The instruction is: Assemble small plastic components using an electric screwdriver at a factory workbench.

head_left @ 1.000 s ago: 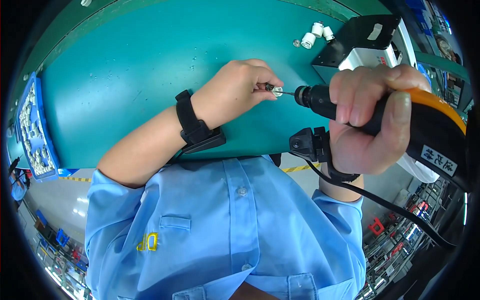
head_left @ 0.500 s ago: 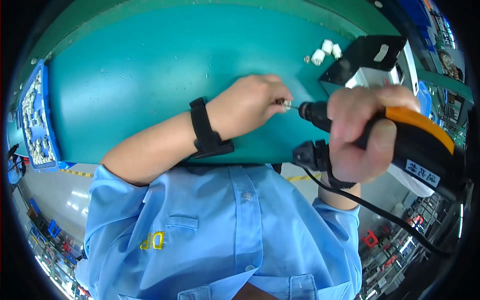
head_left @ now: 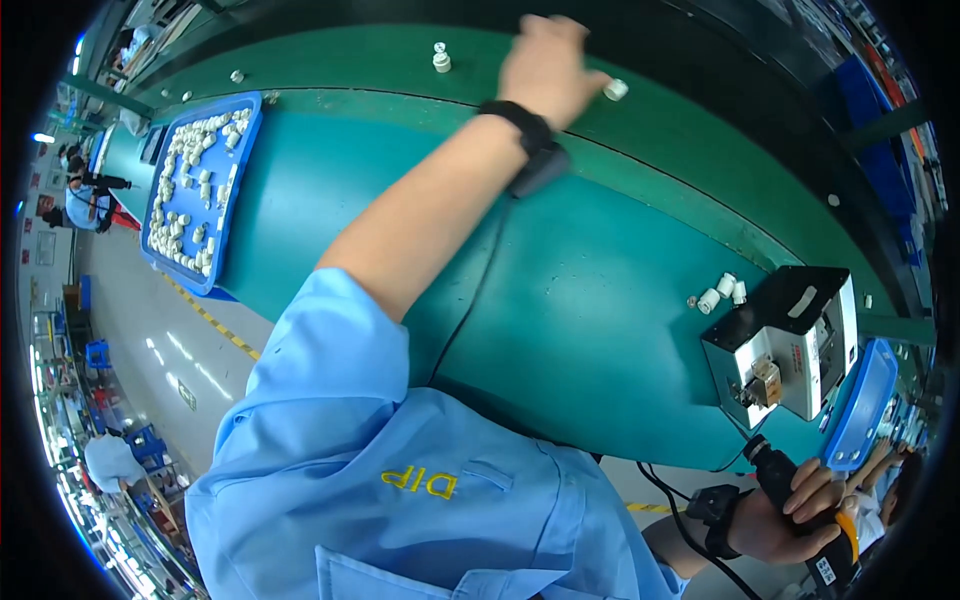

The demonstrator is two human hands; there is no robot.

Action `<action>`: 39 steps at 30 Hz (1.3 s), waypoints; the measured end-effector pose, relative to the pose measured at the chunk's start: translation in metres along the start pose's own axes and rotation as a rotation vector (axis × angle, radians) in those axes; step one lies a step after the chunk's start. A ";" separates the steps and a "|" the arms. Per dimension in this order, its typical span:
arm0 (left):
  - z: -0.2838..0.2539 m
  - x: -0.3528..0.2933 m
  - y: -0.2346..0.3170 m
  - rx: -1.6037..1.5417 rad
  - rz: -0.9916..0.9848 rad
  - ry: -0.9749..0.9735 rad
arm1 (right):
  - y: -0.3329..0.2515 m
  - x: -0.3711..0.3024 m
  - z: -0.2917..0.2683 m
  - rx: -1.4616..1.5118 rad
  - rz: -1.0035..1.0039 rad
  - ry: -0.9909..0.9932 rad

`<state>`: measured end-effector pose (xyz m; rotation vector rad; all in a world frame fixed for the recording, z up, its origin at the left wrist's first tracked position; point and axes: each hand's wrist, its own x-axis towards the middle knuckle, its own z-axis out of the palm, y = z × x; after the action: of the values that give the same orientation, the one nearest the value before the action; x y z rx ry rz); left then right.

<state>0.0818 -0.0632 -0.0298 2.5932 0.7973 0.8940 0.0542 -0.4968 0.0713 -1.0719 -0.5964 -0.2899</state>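
Note:
My left hand [head_left: 548, 72] reaches across the far side of the table, slightly blurred, over a dark green strip [head_left: 690, 150]. Its thumb stands apart from the fingers, and nothing shows in it. Right by the thumb lies a small white cylindrical part [head_left: 616, 90]; whether they touch is unclear. A similar white part [head_left: 442, 62] stands on the strip to the left. At the lower right, my right hand [head_left: 785, 525] is wrapped round a black and orange electric screwdriver [head_left: 772, 468], its tip toward a black and silver screw feeder [head_left: 790, 345].
A blue tray [head_left: 232, 190] full of small white parts stands at the left. Several white parts [head_left: 722, 292] sit beside the feeder. Another blue tray [head_left: 865, 405] is at the right, near another person's hand [head_left: 872, 468]. A cable [head_left: 480, 280] crosses the green mat from my left wrist.
My left hand has moved from the screwdriver tip to the far strip, and the small part it held no longer shows in it. My right hand has lowered the screwdriver to the right. The view has turned.

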 end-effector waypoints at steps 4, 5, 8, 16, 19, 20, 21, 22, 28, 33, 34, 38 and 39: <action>-0.020 0.005 -0.077 0.241 -0.290 0.222 | -0.020 -0.005 -0.015 -0.097 -0.010 0.053; -0.019 0.005 -0.100 0.394 -0.365 0.161 | -0.022 -0.002 -0.014 -0.090 0.003 0.044; -0.030 0.019 -0.175 0.224 -0.372 -0.127 | -0.017 0.004 -0.015 -0.114 -0.080 0.107; -0.025 -0.063 -0.009 -0.621 -0.070 -0.454 | -0.006 0.023 -0.020 -0.173 -0.098 -0.039; -0.037 -0.127 0.060 -0.683 0.096 -0.647 | 0.007 0.026 -0.015 -0.200 -0.052 -0.046; -0.036 -0.141 0.071 -0.663 0.215 -0.710 | 0.009 0.026 -0.015 -0.189 -0.040 -0.062; -0.036 -0.153 0.080 -0.661 0.208 -0.707 | 0.012 0.026 -0.015 -0.175 -0.029 -0.082; -0.035 -0.164 0.087 -0.694 0.193 -0.783 | 0.014 0.026 -0.013 -0.162 -0.017 -0.102; -0.034 -0.184 0.104 -0.717 0.231 -0.854 | 0.022 0.033 -0.010 -0.110 0.059 -0.254; -0.038 -0.185 0.110 -0.648 0.207 -0.821 | 0.035 0.073 -0.016 0.101 0.106 -0.879; -0.038 -0.185 0.109 -0.617 0.175 -0.848 | 0.039 0.081 -0.018 0.158 0.119 -1.003; -0.028 -0.193 0.109 -0.666 0.250 -0.813 | 0.050 0.099 -0.027 0.230 0.471 -0.588; -0.025 -0.195 0.110 -0.705 0.306 -0.782 | 0.049 0.097 -0.028 0.209 0.470 -0.495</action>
<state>-0.0173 -0.2636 -0.0570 2.1340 -0.1256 0.1066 0.1658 -0.4932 0.0821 -1.0486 -0.7711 0.4526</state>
